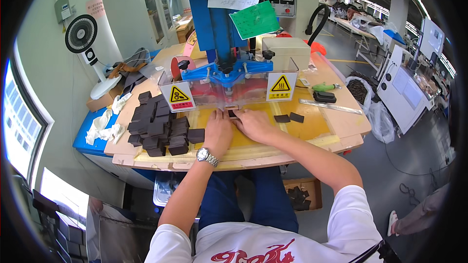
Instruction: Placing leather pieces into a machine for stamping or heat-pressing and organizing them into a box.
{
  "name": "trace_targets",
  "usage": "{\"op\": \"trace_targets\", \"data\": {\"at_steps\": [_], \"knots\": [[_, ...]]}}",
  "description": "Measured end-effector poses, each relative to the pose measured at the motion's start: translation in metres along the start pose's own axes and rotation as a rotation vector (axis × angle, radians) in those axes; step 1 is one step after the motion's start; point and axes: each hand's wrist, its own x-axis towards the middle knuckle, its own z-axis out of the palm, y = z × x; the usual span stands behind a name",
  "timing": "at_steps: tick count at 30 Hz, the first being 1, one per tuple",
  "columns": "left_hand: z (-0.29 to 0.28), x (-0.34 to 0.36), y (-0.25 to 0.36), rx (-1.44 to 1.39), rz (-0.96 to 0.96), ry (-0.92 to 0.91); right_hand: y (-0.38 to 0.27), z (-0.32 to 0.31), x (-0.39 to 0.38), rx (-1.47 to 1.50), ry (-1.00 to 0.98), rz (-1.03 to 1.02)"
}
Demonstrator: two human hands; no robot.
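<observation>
My left hand (218, 130), with a silver watch on its wrist, and my right hand (254, 125) meet beneath the blue press (225, 70). Between them is a small dark rectangular piece (232, 114) with a pale edge. Fingers of both hands close in on its two sides; the fingertips are partly hidden. A big heap of dark flat rectangular pieces (155, 122) lies left of my left hand, and one single piece (196, 136) rests close to that wrist. Beyond my right hand are two more dark pieces (289, 118) on the yellow board (312, 129).
A clear guard with warning signs (282, 87) stands just past my hands. To the right lie a metal ruler (330, 106), a black case (324, 97) and a green-handled tool (325, 87). White cloths (103, 127) and a fan (82, 34) are at left. Below is a cardboard box (312, 195).
</observation>
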Motion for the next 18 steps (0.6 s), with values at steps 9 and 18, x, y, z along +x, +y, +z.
{"op": "trace_targets", "data": {"at_steps": [9,18], "knots": [[-0.004,-0.005,0.004,-0.022,-0.035,0.061,0.002,0.005,-0.025,-0.005,0.112,-0.073],[0.009,-0.003,0.001,0.184,0.045,0.013,0.003,0.01,-0.024,-0.059,0.158,-0.124]]}}
